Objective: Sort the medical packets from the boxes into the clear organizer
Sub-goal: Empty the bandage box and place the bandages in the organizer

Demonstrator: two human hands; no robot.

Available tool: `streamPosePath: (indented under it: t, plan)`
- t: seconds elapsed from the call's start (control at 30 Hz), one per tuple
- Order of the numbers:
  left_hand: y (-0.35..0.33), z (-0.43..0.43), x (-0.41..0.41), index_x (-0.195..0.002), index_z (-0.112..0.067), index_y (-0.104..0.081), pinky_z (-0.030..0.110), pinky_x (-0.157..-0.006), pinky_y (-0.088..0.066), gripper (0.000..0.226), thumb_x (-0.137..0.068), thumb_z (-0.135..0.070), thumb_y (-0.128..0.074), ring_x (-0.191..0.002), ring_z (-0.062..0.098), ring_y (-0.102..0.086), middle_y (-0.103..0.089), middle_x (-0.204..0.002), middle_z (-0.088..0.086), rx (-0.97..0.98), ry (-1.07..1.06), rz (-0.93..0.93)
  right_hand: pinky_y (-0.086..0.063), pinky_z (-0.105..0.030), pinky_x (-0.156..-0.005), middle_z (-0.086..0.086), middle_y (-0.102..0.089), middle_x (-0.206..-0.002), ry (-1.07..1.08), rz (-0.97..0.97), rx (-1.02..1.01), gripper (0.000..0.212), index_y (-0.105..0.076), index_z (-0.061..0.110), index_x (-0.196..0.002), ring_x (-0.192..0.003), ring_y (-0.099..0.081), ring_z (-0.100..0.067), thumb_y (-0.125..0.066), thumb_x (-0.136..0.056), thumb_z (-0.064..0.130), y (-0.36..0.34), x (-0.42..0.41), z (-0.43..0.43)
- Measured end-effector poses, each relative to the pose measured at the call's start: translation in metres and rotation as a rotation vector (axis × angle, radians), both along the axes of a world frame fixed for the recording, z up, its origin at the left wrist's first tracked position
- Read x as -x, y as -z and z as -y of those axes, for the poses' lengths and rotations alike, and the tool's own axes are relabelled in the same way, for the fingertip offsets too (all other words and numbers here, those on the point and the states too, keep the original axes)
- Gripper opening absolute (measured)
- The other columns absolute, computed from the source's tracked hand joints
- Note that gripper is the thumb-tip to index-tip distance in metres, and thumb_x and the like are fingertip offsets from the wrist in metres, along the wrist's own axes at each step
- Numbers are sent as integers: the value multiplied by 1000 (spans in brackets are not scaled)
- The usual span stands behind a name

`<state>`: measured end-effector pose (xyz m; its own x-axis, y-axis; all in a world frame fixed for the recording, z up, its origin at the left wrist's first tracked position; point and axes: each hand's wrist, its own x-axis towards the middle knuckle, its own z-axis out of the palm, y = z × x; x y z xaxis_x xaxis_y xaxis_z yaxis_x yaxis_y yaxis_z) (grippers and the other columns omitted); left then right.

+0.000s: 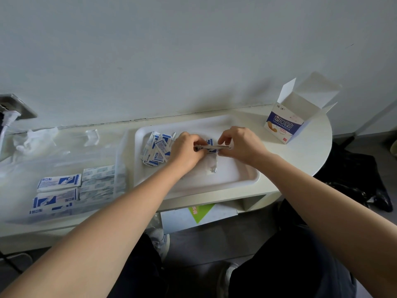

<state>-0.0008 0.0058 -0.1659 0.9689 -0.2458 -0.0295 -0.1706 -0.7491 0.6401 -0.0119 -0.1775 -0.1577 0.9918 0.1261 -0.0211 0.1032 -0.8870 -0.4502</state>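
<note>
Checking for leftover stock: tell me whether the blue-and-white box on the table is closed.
No, the box stands on the table with its top flaps folded open.

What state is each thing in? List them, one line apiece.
box: upright, top flaps open.
stack of packets: pinched at both ends by left hand and right hand, over the tray.
loose packets: heaped on the tray.
clear organizer: near compartments hold sorted packets.
</note>
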Motion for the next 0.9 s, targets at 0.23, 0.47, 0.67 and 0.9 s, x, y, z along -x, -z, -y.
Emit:
streamPosePath:
  t: [0.23,0.47,0.67,0.9]
  plan:
    - [-4,3,0,-104,-22,-71,18,-76,-35,21,-84,-17,-66,-91,10,-53,-63,-106,0,59,-11,10,-41,-26,-66,-1,-68,-83,16,-44,-92,13,-72,15,-87,-70,-52,-15,-71,-75,10,-4,-1,-4]
    - [-2,-3,-1,-105,-21,-72,23,-79,-38,21,-85,-17,-65,-98,18,-56,-64,-103,2,-2,-17,21,-42,-25,-67,-2,-69,-82,32,-33,-110,14,-72,14,-87,-72,-56,-16,-68,-76,8,1,0,-3]
    - [-14,-3,1,-103,-19,-74,24,-72,-42,22,-91,-12,-57,-86,18,-60,-69,-94,2,22,35,63,-40,-20,-60,2,-64,-66,58,6,-206,9,-72,14,-85,-62,-56,-10,-69,-78,8,-6,0,-1]
    - [-77,-39,-11,-98,-24,-73,20,-56,-37,21,-90,-16,-55,-54,3,-50,-71,-78,-6,25,-53,184,-52,-20,-58,-6,-67,-65,49,89,-628,10,-69,7,-90,-53,-60,-11,-71,-81,3,-57,-11,-26]
